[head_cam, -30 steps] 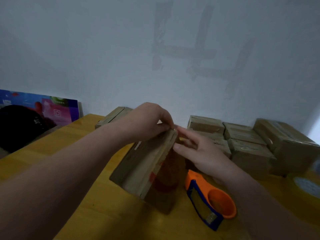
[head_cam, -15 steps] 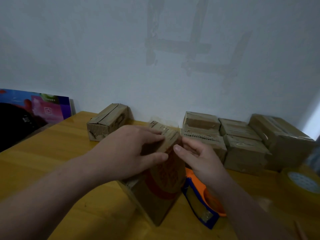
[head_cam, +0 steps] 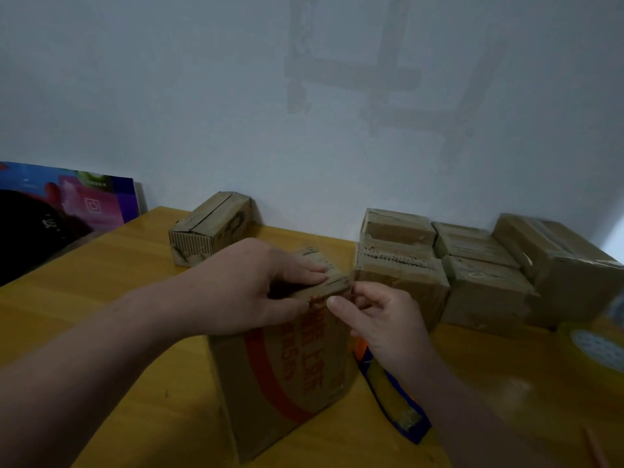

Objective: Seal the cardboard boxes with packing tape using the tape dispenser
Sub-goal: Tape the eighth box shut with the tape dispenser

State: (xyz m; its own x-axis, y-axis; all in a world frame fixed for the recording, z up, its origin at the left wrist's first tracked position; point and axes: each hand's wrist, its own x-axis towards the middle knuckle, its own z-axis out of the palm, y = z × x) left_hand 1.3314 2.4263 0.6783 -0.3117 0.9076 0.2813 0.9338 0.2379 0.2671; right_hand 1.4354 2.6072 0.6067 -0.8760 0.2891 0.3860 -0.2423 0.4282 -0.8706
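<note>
My left hand [head_cam: 243,292] lies over the top of the cardboard box [head_cam: 297,373]. Its fingers [head_cam: 304,269] are straight and flat on the closed top flaps, pressing down, with the thumb against the printed front face just below the edge. My right hand [head_cam: 388,322] is curled, thumb and fingertips pinching at the top corner of the same box, on the side away from my left hand. Too blurry to tell whether anything else is between those fingertips.

The box stands upright on the table [head_cam: 118,265], directly under both hands, red band and red print on the side facing me.

The tape dispenser [head_cam: 395,403], blue with a bit of orange showing, lies on the table under my right wrist, just beside the box and partly hidden by my forearm. Neither hand touches it.

Outward from my right hand, a yellowish tape roll [head_cam: 597,349] sits near the frame edge. Beyond my right hand, a cluster of brown boxes [head_cam: 479,285] sits packed together against the wall [head_cam: 202,96], well apart from the dispenser. Beyond my left hand is a single small box [head_cam: 209,231] on its side, seam visible along the top. Far out past my left forearm, a colourful board [head_cam: 84,197] leans at the table's end.
</note>
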